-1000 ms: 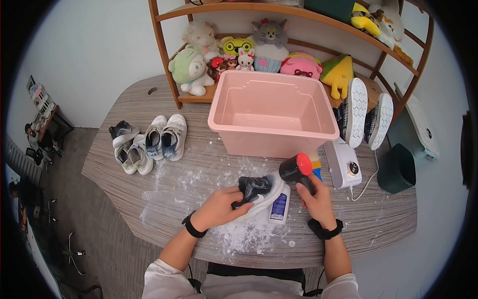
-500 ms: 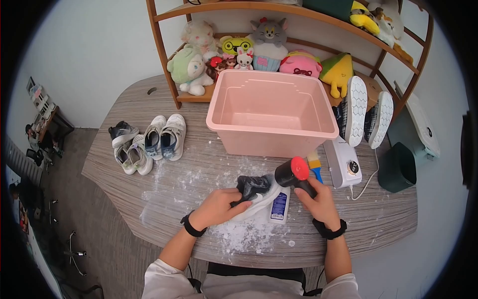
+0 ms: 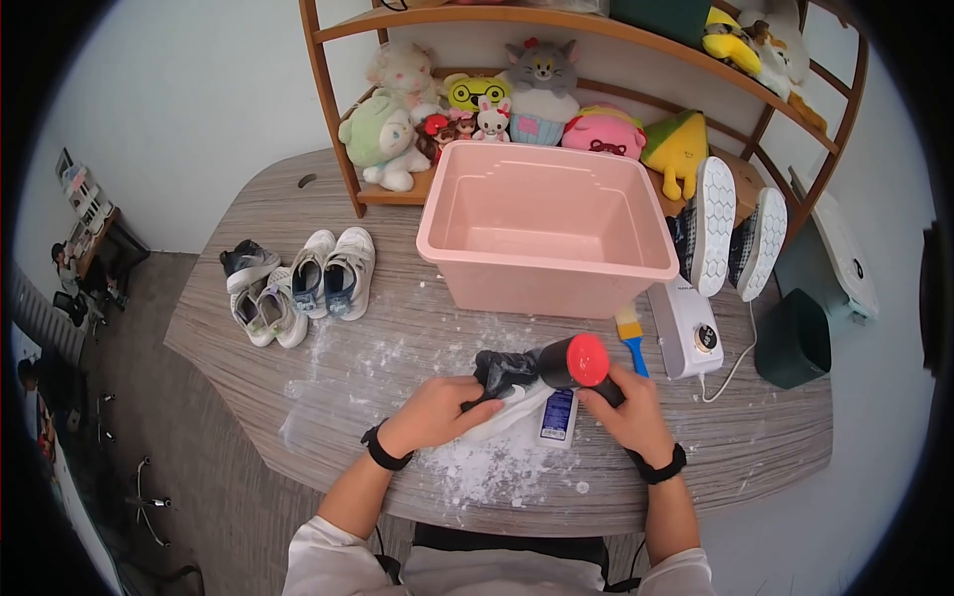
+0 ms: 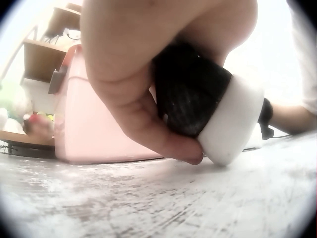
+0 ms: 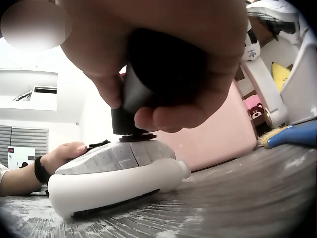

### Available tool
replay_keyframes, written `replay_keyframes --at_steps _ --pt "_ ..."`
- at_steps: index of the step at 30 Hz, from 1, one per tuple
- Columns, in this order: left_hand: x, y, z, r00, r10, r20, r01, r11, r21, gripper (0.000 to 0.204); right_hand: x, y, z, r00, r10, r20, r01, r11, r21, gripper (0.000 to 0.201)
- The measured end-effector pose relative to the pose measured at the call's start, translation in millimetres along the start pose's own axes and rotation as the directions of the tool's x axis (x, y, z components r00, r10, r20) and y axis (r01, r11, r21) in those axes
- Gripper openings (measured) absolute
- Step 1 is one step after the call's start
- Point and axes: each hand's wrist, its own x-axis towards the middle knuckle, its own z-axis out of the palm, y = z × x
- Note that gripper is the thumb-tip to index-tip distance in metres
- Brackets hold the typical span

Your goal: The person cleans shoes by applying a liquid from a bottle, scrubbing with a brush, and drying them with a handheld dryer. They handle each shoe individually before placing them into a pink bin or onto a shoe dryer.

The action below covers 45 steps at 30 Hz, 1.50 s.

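Table: wood-grained top (image 3: pixel 765 447), streaked with white powder (image 3: pixel 487 477); its near edge is partly hidden by the person's arms.
Shelf: wooden frame (image 3: pixel 576 17) behind, cut off at the top of the head view; plush toys sit on it, some partly covered by the bin.
Pink bin: its open tub (image 3: pixel 547 288) stands on the table before the shelf.
White appliance: box with a dial (image 3: pixel 686 338), right of the bin; two upright shoes (image 3: pixel 714 228) with pale soles toward the camera hide its far end.
Shoes at left: two pairs (image 3: pixel 308 283), side by side.
Left hand: the fingers and thumb (image 3: pixel 429 417) grip the dark upper of the held shoe; the palm side cannot be made out.
Right hand: curled (image 3: pixel 636 422) round the handle of the black tool, which it largely covers.
Held shoe: dark upper, white sole (image 3: pixel 505 372), on the near middle of the table between the hands; its toe is hidden by the tool in the head view, while the right wrist view shows a pale toe under the tool.
Black tool: thick head with a red end (image 3: pixel 571 360), its dark lower end touching the toe.
Bottle: white, blue label (image 3: pixel 558 417), lying beside the shoe; the head view hides its upper end.
Brush: blue handle, pale bristles (image 3: pixel 633 346), between bottle and appliance.
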Motion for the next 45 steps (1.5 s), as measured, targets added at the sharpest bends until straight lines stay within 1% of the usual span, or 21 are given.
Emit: replay_keyframes --at_steps 1,3,6,10,12,13,15,19,21,22,24,28,30,32,35,38,40,41,42,43,45 --pt "0.2 -0.1 0.1 1.000 -0.003 0.001 0.003 1.000 -0.006 0.045 -0.4 1.3 1.2 1.000 0.002 0.000 -0.002 1.000 0.000 0.034" --pt "0.0 0.8 0.2 1.000 -0.024 -0.013 0.023 0.999 -0.037 0.045 0.1 5.0 4.5 0.993 0.060 -0.102 -0.063 0.998 -0.020 0.033" --pt "0.0 0.4 0.3 0.998 -0.047 -0.047 0.043 0.996 -0.079 0.044 1.0 5.6 6.6 0.987 0.067 -0.146 -0.069 0.998 -0.009 0.033" --pt "0.8 1.7 1.5 0.994 -0.040 -0.104 0.031 0.996 -0.080 0.043 -1.1 0.1 8.4 0.990 0.025 -0.136 -0.028 0.999 -0.023 0.033" --pt "0.6 1.9 0.8 0.994 -0.035 -0.107 0.028 0.997 -0.066 0.043 -3.3 -2.9 9.3 0.999 -0.012 -0.035 0.013 1.000 0.009 0.034" --pt "0.6 1.8 0.5 0.994 -0.028 -0.108 0.022 0.998 -0.050 0.043 -3.6 -4.4 10.2 0.999 -0.012 -0.032 0.012 1.000 0.011 0.034" --pt "1.0 1.3 0.7 0.993 -0.045 -0.109 0.039 0.998 -0.057 0.043 -4.5 -6.3 11.7 0.995 -0.100 -0.021 0.099 0.995 -0.027 0.035" --pt "1.7 0.7 3.7 0.990 -0.082 -0.117 0.072 0.994 -0.081 0.044 -4.1 -4.2 10.1 0.997 -0.068 -0.024 0.067 0.997 -0.040 0.035" --pt "2.0 3.7 3.8 0.985 -0.105 -0.134 0.093 0.991 -0.091 0.044 -1.9 -2.3 10.0 0.995 -0.030 -0.094 0.023 0.997 -0.074 0.035" --pt "2.1 4.8 3.9 0.980 -0.127 -0.155 0.112 0.989 -0.101 0.045 -2.1 -1.4 10.7 0.995 -0.028 -0.094 0.021 0.997 -0.074 0.035" --pt "1.9 2.8 4.8 0.981 -0.109 -0.157 0.095 0.991 -0.096 0.045 -1.7 -0.2 11.1 0.994 0.021 -0.111 -0.024 1.000 -0.021 0.036" --pt "2.0 2.7 3.7 0.980 -0.102 -0.173 0.087 0.992 -0.091 0.045 -5.1 1.1 14.7 0.996 0.005 -0.087 -0.009 0.999 -0.040 0.036" --pt "2.4 0.8 5.7 0.980 -0.088 -0.180 0.075 0.994 -0.081 0.045 -6.2 3.4 18.2 0.994 -0.104 -0.044 0.103 0.994 -0.036 0.035" --pt "0.8 0.1 6.1 0.979 -0.082 -0.185 0.070 0.995 -0.068 0.044 -5.6 0.5 19.5 0.993 -0.109 -0.040 0.107 0.993 -0.045 0.034" --pt "1.0 0.3 5.4 0.980 -0.092 -0.177 0.083 0.995 -0.055 0.044 -6.0 -0.1 20.5 0.995 -0.083 -0.049 0.080 0.995 -0.055 0.034" --pt "-0.1 0.6 3.8 0.982 -0.119 -0.147 0.105 0.990 -0.099 0.042 -4.5 2.6 19.7 0.996 -0.055 -0.074 0.051 0.997 -0.054 0.033" --pt "-2.1 0.1 1.5 0.982 -0.139 -0.130 0.112 0.974 -0.195 0.033 -2.7 2.1 19.7 0.995 -0.047 -0.090 0.042 0.998 -0.051 0.033" --pt "-3.0 1.0 -1.3 0.982 -0.139 -0.130 0.112 0.974 -0.196 0.033 -1.4 0.6 19.4 0.994 -0.005 -0.113 0.002 1.000 -0.024 0.032" --pt "-3.8 2.7 -5.1 0.987 -0.131 -0.089 0.109 0.970 -0.217 0.028 -0.9 -0.5 18.7 0.990 0.037 -0.134 -0.037 0.999 0.004 0.031" --pt "-4.3 3.5 -7.5 0.991 -0.122 -0.048 0.107 0.965 -0.239 0.027 -0.9 -1.1 17.9 0.990 0.036 -0.134 -0.036 0.999 0.002 0.031" --pt "-5.4 0.0 -7.9 0.994 -0.093 -0.061 0.073 0.958 -0.278 0.028 -0.6 -1.2 17.3 0.981 0.122 -0.148 -0.121 0.993 0.014 0.027"
